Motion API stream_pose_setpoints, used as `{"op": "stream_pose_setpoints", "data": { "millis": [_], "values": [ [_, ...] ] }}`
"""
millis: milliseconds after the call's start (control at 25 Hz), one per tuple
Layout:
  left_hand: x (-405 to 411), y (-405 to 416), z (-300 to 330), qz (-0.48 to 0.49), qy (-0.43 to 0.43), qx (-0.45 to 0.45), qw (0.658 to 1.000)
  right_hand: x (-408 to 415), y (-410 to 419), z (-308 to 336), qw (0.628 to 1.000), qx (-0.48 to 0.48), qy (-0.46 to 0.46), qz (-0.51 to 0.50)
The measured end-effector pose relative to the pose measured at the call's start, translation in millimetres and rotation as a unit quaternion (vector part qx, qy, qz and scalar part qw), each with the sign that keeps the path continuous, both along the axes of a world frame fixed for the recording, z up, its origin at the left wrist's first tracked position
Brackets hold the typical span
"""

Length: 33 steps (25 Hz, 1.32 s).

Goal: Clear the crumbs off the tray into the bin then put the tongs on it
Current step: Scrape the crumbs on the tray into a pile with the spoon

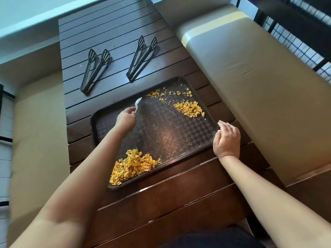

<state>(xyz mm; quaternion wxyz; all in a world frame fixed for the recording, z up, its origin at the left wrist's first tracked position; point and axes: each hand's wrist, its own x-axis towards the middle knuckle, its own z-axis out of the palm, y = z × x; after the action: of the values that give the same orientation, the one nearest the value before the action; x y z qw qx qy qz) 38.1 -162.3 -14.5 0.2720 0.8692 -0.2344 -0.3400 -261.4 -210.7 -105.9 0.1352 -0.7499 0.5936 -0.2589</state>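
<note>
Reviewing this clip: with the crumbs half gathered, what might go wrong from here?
The big crumb pile sits against the tray's near rim, so further sweeping with the white spoon may push crumbs onto the table. The right hand only rests at the rim; the tray might slide. No bin is in view.

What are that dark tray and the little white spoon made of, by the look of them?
The tray looks like moulded plastic: dark brown, with a checkered texture that shines under the light. The spoon in the left hand seems thin, slightly translucent white plastic, probably disposable.
</note>
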Motion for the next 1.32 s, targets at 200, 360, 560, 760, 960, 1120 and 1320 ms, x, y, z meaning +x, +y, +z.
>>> {"op": "stream_pose_setpoints", "data": {
  "millis": [200, 360, 560, 760, 960, 1120, 1320],
  "values": [
    [-14, -31, -5, 0.010, 0.027, -0.026, 0.999, -1, -1, 0, 1.000, 0.002, 0.004, 0.003],
    [-33, -50, -5, -0.016, 0.077, -0.044, 0.996, -1, -2, 0, 1.000, 0.000, 0.006, 0.000],
    [-62, -42, 1, -0.184, 0.089, 0.005, 0.979, -1, -3, 0, 1.000, -0.003, 0.005, -0.003],
    [-54, -32, -3, -0.165, 0.085, -0.027, 0.982, 1, -3, 1, 1.000, -0.002, 0.003, -0.002],
    [-32, -36, -18, -0.035, 0.008, -0.033, 0.999, -1, -2, 1, 1.000, -0.003, 0.004, -0.002],
    [-59, -33, -20, -0.191, 0.077, -0.007, 0.979, 0, -2, 2, 1.000, -0.004, 0.003, -0.003],
    [-56, -24, -10, -0.327, 0.076, 0.072, 0.939, 0, -3, 1, 1.000, 0.000, 0.002, -0.004]
  ]
}}
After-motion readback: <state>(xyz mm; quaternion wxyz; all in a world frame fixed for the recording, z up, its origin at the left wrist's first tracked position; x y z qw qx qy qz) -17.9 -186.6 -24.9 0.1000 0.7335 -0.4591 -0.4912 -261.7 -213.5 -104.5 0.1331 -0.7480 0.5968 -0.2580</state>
